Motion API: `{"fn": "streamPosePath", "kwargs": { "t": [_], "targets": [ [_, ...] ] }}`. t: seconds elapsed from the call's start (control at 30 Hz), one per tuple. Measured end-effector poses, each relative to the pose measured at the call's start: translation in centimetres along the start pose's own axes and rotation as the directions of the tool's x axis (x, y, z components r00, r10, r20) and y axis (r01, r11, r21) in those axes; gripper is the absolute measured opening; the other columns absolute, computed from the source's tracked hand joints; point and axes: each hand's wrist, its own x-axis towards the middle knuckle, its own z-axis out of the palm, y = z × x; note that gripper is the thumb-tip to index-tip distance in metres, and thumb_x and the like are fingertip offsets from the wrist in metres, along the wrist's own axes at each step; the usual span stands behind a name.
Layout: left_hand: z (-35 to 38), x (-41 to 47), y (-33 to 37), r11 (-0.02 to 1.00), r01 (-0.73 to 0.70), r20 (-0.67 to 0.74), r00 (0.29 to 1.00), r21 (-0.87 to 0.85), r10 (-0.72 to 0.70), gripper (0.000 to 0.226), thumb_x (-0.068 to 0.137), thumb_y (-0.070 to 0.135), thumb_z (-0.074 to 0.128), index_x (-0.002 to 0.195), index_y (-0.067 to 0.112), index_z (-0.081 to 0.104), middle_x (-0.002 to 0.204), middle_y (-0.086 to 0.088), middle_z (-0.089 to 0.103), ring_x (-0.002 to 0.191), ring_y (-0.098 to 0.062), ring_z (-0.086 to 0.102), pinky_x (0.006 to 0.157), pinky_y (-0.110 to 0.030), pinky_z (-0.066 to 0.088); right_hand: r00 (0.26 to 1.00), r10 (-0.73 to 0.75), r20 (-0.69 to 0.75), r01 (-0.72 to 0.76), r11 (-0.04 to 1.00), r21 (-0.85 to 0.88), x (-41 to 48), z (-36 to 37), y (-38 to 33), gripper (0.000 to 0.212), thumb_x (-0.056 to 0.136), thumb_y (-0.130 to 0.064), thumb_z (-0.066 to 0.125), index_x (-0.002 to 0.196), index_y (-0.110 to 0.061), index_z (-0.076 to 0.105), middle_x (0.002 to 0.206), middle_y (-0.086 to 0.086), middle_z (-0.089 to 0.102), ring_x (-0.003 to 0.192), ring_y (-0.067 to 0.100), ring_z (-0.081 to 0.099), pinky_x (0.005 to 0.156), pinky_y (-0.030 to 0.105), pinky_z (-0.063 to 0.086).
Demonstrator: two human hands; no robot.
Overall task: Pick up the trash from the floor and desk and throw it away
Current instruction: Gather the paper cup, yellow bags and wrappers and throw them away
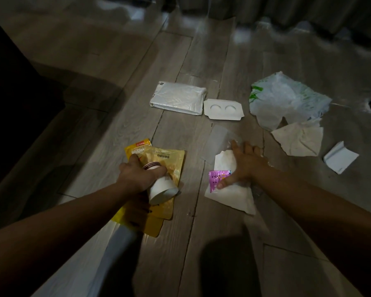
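Note:
Trash lies scattered on a grey wooden floor [201, 243]. My left hand [137, 176] grips a white paper cup [162, 188] together with yellow snack pouches [171, 166] that hang beneath it. My right hand [243, 162] presses down on a white tissue [231, 195], its thumb pinning a small purple wrapper [215, 179]. A clear plastic film [219, 138] lies just beyond the fingertips. Farther off lie a white padded packet [178, 97], a white card insert with two round dimples [223, 109], a green-and-white plastic bag [287, 97], a crumpled paper napkin [298, 140] and a folded white card [340, 157].
A dark piece of furniture [15, 93] fills the left side. Grey curtains [287, 11] hang along the far edge. A dark shadow [229, 269] falls on the floor near me.

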Motion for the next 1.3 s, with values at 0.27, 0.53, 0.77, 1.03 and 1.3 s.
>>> {"fn": "streamPosePath", "kwargs": {
  "t": [0.27, 0.53, 0.77, 1.03, 1.3],
  "targets": [
    [-0.2, -0.3, 0.2, 1.0, -0.004, 0.021, 1.0, 0.001, 0.004, 0.1, 0.066, 0.06, 0.072, 0.144, 0.017, 0.026, 0.14, -0.016, 0.031, 0.125, -0.037, 0.041, 0.095, -0.042, 0.041, 0.999, 0.044, -0.031, -0.043, 0.999, 0.024, -1.5, 1.3, -0.5, 0.136, 0.044, -0.079, 0.073, 0.149, -0.036, -0.002, 0.158, 0.007, -0.004, 0.142, 0.048, 0.001, 0.11, 0.065, 0.02],
    [-0.1, -0.1, -0.1, 1.0, -0.003, 0.005, 1.0, 0.0, 0.003, 0.104, 0.064, 0.063, 0.071, 0.146, 0.019, 0.023, 0.141, -0.016, 0.031, 0.126, -0.037, 0.04, 0.096, -0.041, 0.04, 0.994, 0.09, -0.058, -0.09, 0.996, 0.014, -1.6, 1.4, -0.9, 0.136, 0.042, -0.081, 0.072, 0.148, -0.033, 0.001, 0.153, 0.013, 0.009, 0.139, 0.046, 0.016, 0.109, 0.057, 0.027],
    [-0.1, -0.1, -0.1, 1.0, -0.006, 0.014, 1.0, -0.005, 0.006, 0.104, 0.065, 0.062, 0.071, 0.146, 0.018, 0.023, 0.141, -0.016, 0.03, 0.126, -0.036, 0.04, 0.097, -0.041, 0.04, 0.989, 0.116, -0.09, -0.114, 0.993, 0.03, -2.3, 2.0, -0.9, 0.135, 0.044, -0.083, 0.069, 0.148, -0.033, 0.0, 0.154, 0.011, 0.008, 0.14, 0.043, 0.011, 0.11, 0.06, 0.02],
    [0.0, 0.1, -0.2, 1.0, -0.012, 0.015, 1.0, -0.003, 0.012, 0.103, 0.064, 0.063, 0.071, 0.145, 0.019, 0.024, 0.141, -0.016, 0.03, 0.126, -0.037, 0.04, 0.097, -0.042, 0.04, 0.986, 0.137, -0.097, -0.122, 0.981, 0.147, -2.9, 2.4, -0.5, 0.135, 0.041, -0.083, 0.07, 0.147, -0.039, -0.001, 0.149, 0.008, 0.009, 0.136, 0.041, 0.019, 0.108, 0.055, 0.031],
    [0.0, 0.2, -0.3, 1.0, -0.012, 0.01, 1.0, 0.007, 0.012, 0.105, 0.063, 0.064, 0.071, 0.145, 0.019, 0.023, 0.14, -0.015, 0.029, 0.125, -0.037, 0.04, 0.096, -0.042, 0.041, 0.981, 0.078, -0.179, -0.052, 0.988, 0.148, -2.8, 2.2, -1.0, 0.132, 0.039, -0.082, 0.072, 0.145, -0.027, 0.018, 0.146, 0.012, 0.026, 0.129, 0.036, 0.036, 0.102, 0.047, 0.04]
  ]
}}
